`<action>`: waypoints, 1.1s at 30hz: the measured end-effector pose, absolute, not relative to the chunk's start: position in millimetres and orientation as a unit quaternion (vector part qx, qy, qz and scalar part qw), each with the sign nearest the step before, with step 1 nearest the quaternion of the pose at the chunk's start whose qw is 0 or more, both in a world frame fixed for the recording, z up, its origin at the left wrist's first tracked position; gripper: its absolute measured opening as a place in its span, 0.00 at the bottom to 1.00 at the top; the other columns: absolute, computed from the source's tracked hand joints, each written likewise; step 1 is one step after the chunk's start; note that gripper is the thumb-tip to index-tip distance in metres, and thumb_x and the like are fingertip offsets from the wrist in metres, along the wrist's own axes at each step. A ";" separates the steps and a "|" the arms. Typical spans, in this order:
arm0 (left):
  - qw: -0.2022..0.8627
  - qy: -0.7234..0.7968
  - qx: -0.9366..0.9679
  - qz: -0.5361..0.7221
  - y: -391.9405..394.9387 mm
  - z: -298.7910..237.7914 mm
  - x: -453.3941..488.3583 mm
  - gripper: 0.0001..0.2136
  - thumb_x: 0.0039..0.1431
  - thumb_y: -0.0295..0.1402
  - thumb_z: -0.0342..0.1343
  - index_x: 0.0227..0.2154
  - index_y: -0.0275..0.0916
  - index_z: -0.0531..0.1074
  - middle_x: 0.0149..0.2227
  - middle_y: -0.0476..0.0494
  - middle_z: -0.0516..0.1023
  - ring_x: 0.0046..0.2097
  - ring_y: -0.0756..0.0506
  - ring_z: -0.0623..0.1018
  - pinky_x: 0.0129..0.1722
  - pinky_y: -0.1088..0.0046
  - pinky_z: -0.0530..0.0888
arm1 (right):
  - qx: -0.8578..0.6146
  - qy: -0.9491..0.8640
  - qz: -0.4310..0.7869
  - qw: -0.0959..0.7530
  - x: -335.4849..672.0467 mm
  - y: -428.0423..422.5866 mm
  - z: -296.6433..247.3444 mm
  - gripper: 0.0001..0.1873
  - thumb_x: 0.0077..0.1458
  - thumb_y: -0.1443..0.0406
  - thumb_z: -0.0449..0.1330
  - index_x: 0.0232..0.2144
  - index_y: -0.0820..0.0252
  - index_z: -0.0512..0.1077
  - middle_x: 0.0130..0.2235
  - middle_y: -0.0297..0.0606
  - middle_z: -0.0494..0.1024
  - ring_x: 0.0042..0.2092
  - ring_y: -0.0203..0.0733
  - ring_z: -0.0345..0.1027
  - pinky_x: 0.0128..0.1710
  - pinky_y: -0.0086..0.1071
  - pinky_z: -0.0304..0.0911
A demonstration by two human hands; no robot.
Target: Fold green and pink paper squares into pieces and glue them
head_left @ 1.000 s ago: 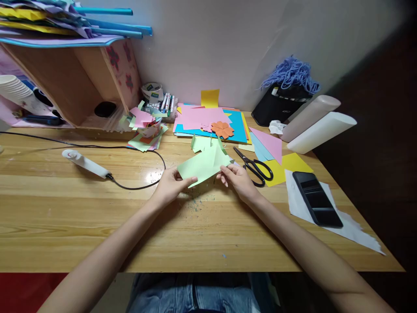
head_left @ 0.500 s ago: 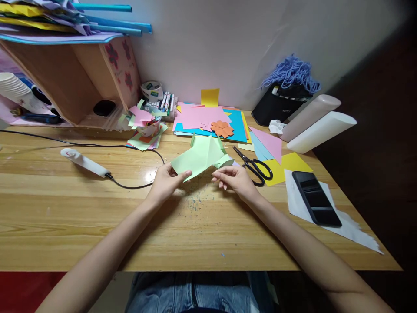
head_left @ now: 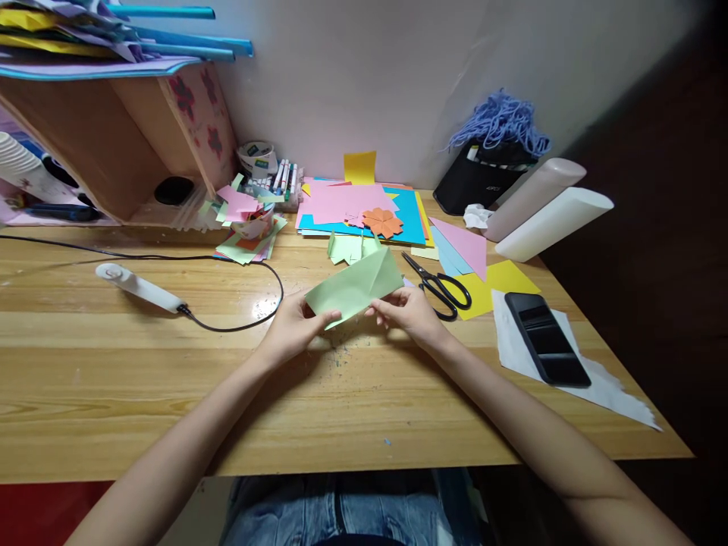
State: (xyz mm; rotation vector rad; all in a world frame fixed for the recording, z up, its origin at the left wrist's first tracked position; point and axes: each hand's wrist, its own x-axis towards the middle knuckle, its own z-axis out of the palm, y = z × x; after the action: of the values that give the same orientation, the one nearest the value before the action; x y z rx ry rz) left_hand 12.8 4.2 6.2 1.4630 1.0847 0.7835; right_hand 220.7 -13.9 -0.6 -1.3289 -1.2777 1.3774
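Paper (head_left: 353, 290), pale green and creased: hangs tilted above the middle of the desk (head_left: 284, 425). Grasped at its left end by the left hand (head_left: 291, 327), thumb on top, presumably for steadiness; seemingly pinched at its near right edge by the right hand (head_left: 410, 312), likely against sagging. Just right, scissors (head_left: 428, 280), within easy reach. Just beyond, green cutout (head_left: 343, 249).

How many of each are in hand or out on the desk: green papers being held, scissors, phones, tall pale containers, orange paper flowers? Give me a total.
Held green paper: 1
Scissors: 1
Phone: 1
Tall pale containers: 2
Orange paper flower: 1
Total: 6
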 end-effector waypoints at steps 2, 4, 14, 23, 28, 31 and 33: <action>0.539 0.470 0.620 0.323 7.0 6.8 10.4 0.15 0.43 0.38 0.59 0.33 0.33 0.72 0.26 0.49 0.73 0.26 0.50 0.70 0.25 0.79 0.66 | -0.533 -0.504 0.531 0.425 227.3 -10.1 0.1 0.14 0.43 0.57 0.62 0.24 0.65 0.74 0.27 0.40 0.77 0.21 0.31 0.63 0.20 0.26 0.60; 0.539 0.476 0.616 0.322 9.9 7.1 7.9 0.15 0.42 0.38 0.59 0.33 0.33 0.72 0.26 0.49 0.74 0.27 0.50 0.71 0.25 0.78 0.66 | -0.538 -0.507 0.509 0.441 234.4 -6.5 0.6 0.13 0.43 0.57 0.62 0.23 0.63 0.73 0.26 0.39 0.77 0.21 0.31 0.63 0.20 0.26 0.59; 0.564 0.456 0.606 0.325 15.9 4.6 1.1 0.21 0.42 0.36 0.61 0.41 0.34 0.71 0.40 0.42 0.77 0.38 0.45 0.75 0.37 0.72 0.71 | -0.557 -0.528 0.374 0.521 254.3 1.4 5.5 0.12 0.49 0.57 0.58 0.31 0.61 0.73 0.32 0.39 0.76 0.27 0.33 0.64 0.24 0.28 0.61; 0.562 0.457 0.622 0.298 15.1 1.8 2.2 0.22 0.42 0.36 0.61 0.43 0.34 0.70 0.41 0.41 0.77 0.39 0.44 0.76 0.38 0.70 0.72 | -0.514 -0.641 0.278 0.497 240.3 -10.3 14.1 0.09 0.50 0.61 0.59 0.34 0.57 0.73 0.41 0.40 0.72 0.37 0.39 0.67 0.34 0.34 0.67; 0.553 0.454 0.634 0.293 16.2 -1.0 0.8 0.23 0.44 0.36 0.60 0.45 0.34 0.69 0.42 0.41 0.76 0.41 0.43 0.75 0.41 0.67 0.71 | -0.514 -0.642 0.247 0.512 237.9 -12.6 12.4 0.14 0.49 0.61 0.60 0.41 0.54 0.70 0.45 0.39 0.70 0.35 0.37 0.67 0.32 0.33 0.68; 0.544 0.455 0.644 0.287 16.5 -2.5 0.2 0.22 0.45 0.35 0.60 0.45 0.35 0.68 0.42 0.41 0.76 0.41 0.44 0.75 0.40 0.67 0.71 | -0.524 -0.634 0.273 0.499 236.9 -12.0 9.7 0.18 0.50 0.62 0.59 0.45 0.53 0.67 0.47 0.39 0.69 0.36 0.37 0.67 0.31 0.33 0.68; 0.537 0.454 0.653 0.280 16.6 -3.9 0.0 0.21 0.45 0.35 0.59 0.45 0.35 0.68 0.41 0.41 0.76 0.40 0.44 0.75 0.40 0.68 0.71 | -0.526 -0.636 0.277 0.491 237.0 -11.4 7.8 0.16 0.50 0.62 0.59 0.43 0.54 0.67 0.44 0.38 0.72 0.34 0.36 0.66 0.29 0.32 0.67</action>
State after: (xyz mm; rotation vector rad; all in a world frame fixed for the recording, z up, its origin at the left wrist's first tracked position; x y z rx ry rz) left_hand 0.0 16.6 -3.9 1.5552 1.0799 0.6668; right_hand 237.0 -11.4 7.8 -1.2780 -1.5448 0.6737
